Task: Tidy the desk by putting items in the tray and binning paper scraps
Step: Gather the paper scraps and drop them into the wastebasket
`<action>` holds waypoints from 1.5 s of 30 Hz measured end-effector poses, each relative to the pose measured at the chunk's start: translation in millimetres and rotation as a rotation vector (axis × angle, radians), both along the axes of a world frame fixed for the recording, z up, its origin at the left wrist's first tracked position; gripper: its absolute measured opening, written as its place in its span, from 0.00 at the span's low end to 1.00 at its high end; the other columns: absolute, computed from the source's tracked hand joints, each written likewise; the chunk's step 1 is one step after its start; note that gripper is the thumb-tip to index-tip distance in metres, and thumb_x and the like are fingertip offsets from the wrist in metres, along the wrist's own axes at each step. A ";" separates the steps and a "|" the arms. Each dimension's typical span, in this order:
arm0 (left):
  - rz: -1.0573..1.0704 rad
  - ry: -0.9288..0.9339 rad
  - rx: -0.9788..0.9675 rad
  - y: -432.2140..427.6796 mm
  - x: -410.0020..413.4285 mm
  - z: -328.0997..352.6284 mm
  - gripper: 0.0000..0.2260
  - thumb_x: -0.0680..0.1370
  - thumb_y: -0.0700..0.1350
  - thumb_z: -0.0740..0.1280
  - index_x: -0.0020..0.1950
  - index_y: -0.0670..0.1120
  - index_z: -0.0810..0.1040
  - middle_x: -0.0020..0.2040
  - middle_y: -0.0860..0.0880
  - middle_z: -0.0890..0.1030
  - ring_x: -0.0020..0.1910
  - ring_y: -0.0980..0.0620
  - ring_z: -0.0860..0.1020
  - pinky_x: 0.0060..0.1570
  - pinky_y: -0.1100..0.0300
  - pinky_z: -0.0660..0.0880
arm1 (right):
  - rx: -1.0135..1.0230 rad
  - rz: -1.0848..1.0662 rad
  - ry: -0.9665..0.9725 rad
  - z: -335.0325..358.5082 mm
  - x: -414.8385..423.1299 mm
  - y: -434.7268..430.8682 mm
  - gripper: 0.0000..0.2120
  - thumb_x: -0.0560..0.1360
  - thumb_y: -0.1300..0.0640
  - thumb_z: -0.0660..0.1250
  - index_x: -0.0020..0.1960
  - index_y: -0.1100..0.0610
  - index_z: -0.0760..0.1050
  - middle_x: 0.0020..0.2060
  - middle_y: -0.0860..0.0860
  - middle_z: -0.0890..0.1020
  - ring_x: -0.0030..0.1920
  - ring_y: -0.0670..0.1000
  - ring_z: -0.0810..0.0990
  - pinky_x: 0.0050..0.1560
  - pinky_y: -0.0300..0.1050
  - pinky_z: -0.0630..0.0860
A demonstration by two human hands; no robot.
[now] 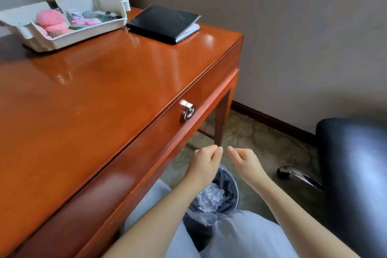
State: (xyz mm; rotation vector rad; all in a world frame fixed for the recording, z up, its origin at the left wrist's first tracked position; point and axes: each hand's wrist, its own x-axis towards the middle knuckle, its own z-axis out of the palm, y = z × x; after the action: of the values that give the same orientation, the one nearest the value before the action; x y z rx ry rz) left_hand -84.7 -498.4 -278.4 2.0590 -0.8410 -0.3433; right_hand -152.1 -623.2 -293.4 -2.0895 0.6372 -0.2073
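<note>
Tray point(83, 35), far-left desk point(94, 94) corner: filled. Paper scraps point(209, 197): binned. Notebook point(163, 21), far-right corner: likely outstanding. Left hand point(206, 161), right hand point(245, 161): loosely curled, empty.

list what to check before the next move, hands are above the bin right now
1. Both grips over the bin: ok, left grip and right grip hang above it.
2. Grips empty: cannot tell, the fingers are curled with tips together and no scrap shows.
3. Scraps binned: ok, crumpled paper lies inside.
4. Notebook in the tray: not ok, it lies on the desk beside the tray.
5. Room in the tray for it: cannot tell, pink and other items already fill much of it.
</note>
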 end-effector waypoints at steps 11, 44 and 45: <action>-0.078 0.199 0.342 -35.0 31.4 -99.0 0.10 0.82 0.46 0.50 0.43 0.45 0.64 0.40 0.48 0.70 0.40 0.48 0.68 0.45 0.48 0.70 | 0.110 -0.106 0.309 -95.4 32.2 -10.0 0.21 0.81 0.55 0.54 0.29 0.55 0.56 0.26 0.48 0.62 0.29 0.47 0.60 0.32 0.45 0.57; -0.311 -0.118 0.523 25.5 3.2 120.6 0.19 0.82 0.51 0.54 0.72 0.47 0.65 0.71 0.48 0.68 0.68 0.48 0.69 0.68 0.49 0.67 | -0.316 0.173 0.244 105.8 9.8 -19.8 0.11 0.77 0.57 0.58 0.51 0.53 0.79 0.51 0.53 0.82 0.49 0.56 0.81 0.53 0.49 0.78; -0.310 -0.132 0.500 33.1 0.1 134.9 0.17 0.82 0.51 0.54 0.69 0.48 0.68 0.68 0.48 0.71 0.65 0.49 0.72 0.66 0.49 0.69 | -0.343 0.189 0.219 119.7 9.1 -15.3 0.11 0.77 0.57 0.58 0.51 0.53 0.79 0.50 0.53 0.82 0.48 0.56 0.81 0.53 0.49 0.78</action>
State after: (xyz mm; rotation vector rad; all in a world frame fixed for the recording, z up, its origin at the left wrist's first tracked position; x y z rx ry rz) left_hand -84.5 -465.4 -143.5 2.4269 -1.2589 -0.6456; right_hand -143.0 -638.6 -173.7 -2.5124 0.5563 0.0235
